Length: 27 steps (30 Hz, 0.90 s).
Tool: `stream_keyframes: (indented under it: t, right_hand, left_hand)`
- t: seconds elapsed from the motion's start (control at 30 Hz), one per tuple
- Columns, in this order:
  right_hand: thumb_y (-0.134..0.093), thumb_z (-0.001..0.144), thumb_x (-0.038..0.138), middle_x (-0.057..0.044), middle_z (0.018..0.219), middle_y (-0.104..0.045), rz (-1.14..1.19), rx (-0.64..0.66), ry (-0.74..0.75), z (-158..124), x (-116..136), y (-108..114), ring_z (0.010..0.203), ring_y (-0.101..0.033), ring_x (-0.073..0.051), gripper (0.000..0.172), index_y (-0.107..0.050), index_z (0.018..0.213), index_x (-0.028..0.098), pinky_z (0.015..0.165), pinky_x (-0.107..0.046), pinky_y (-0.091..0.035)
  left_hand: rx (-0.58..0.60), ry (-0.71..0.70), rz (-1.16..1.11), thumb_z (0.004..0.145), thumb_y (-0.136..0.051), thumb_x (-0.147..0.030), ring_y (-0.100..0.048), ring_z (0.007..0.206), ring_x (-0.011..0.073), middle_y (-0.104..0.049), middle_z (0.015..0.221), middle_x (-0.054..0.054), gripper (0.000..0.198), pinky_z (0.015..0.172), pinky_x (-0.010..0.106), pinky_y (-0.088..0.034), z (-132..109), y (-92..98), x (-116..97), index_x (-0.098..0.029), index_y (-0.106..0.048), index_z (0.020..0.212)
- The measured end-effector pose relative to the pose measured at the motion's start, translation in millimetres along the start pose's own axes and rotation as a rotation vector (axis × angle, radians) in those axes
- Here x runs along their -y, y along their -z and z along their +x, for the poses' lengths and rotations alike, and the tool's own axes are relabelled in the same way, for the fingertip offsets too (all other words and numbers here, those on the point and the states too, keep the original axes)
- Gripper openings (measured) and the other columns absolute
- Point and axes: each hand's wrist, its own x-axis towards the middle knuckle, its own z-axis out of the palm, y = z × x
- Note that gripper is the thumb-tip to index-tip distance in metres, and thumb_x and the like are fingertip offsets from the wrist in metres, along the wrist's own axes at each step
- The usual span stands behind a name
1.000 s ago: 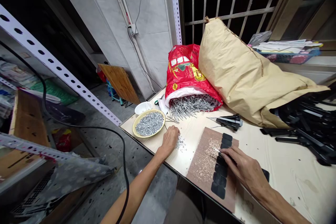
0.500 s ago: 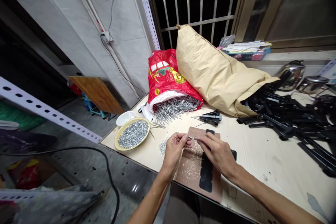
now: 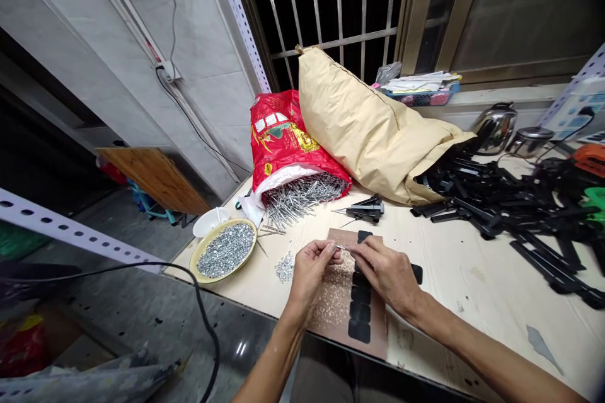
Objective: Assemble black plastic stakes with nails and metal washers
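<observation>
Over a brown board [image 3: 326, 318], my left hand [image 3: 312, 267] and my right hand [image 3: 390, 274] meet fingertip to fingertip. Between them both pinch a thin metal rod [image 3: 341, 247], mostly covered by the fingers. Below my right hand, a row of black rounded pads [image 3: 360, 313] runs along the board, among pale flecks. A small heap of shiny washer-like pieces [image 3: 284, 267] lies left of my left hand. Further left stands a yellow bowl [image 3: 195, 267] full of similar metal pieces. Beyond my hands lie several black-handled pieces with thin metal shafts [image 3: 366, 209].
A red bag [image 3: 278, 129] spills long metal rods onto the table. Beside it leans a big tan paper sack [image 3: 359, 119] with black plastic parts [image 3: 496, 201] piled at its mouth. A white bowl [image 3: 208, 221] sits behind the yellow one. A kettle [image 3: 494, 129] stands at back right.
The view has swung right, so things sit further left, and orange and green objects now show at the right edge. Both hands keep their pinch on the rod.
</observation>
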Motion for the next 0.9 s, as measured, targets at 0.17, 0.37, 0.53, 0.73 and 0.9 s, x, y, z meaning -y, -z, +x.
stream_keyframes:
  t: [0.17,0.37,0.53,0.73,0.9]
  right_hand:
    - [-0.037,0.095,0.029,-0.001,0.083,-0.061,-0.086,-0.045,-0.011,-1.9,2.5,0.9,0.068,-0.058,-0.013,0.026,-0.062,0.099,0.023,0.055,-0.024,-0.034]
    - [-0.039,0.095,0.027,-0.003,0.079,-0.062,-0.127,-0.089,0.020,-3.0,-0.2,3.0,0.068,-0.057,-0.013,0.026,-0.063,0.089,0.020,0.059,-0.025,-0.033]
    - [-0.038,0.096,0.029,-0.002,0.077,-0.061,-0.133,-0.091,0.029,-4.7,-3.6,2.7,0.068,-0.056,-0.014,0.028,-0.063,0.088,0.020,0.061,-0.025,-0.032]
    - [-0.036,0.096,0.030,-0.002,0.078,-0.060,-0.144,-0.089,0.029,-5.6,-6.3,-0.3,0.068,-0.056,-0.014,0.029,-0.062,0.087,0.021,0.061,-0.026,-0.033]
    - [-0.037,0.096,0.032,-0.001,0.084,-0.060,0.006,-0.002,-0.049,-5.1,-6.9,-0.9,0.071,-0.057,-0.013,0.024,-0.058,0.093,0.021,0.058,-0.023,-0.034]
  left_hand:
    - [-0.015,0.026,-0.038,0.062,-0.078,-0.028,-0.058,0.055,0.0077,-0.061,0.065,0.000,0.030,0.056,0.019,-0.048,4.9,-4.4,0.2,-0.011,-0.063,0.081]
    - [0.055,0.064,-0.030,0.063,-0.078,-0.029,-0.056,0.050,0.0070,-0.060,0.058,-0.001,0.028,0.053,0.017,-0.045,7.8,-4.0,6.0,-0.009,-0.064,0.078]
    - [0.078,0.072,-0.019,0.063,-0.077,-0.031,-0.054,0.047,0.0065,-0.060,0.057,-0.001,0.027,0.051,0.017,-0.045,9.0,-4.4,8.4,-0.009,-0.064,0.073]
    - [0.095,0.065,-0.007,0.065,-0.076,-0.031,-0.055,0.050,0.0071,-0.061,0.061,0.000,0.026,0.052,0.018,-0.047,9.6,-6.1,9.3,-0.009,-0.065,0.074]
    - [0.094,0.064,-0.006,0.065,-0.076,-0.031,-0.055,0.049,0.0076,-0.059,0.058,-0.002,0.026,0.052,0.019,-0.047,9.8,-6.0,9.3,-0.010,-0.064,0.075]
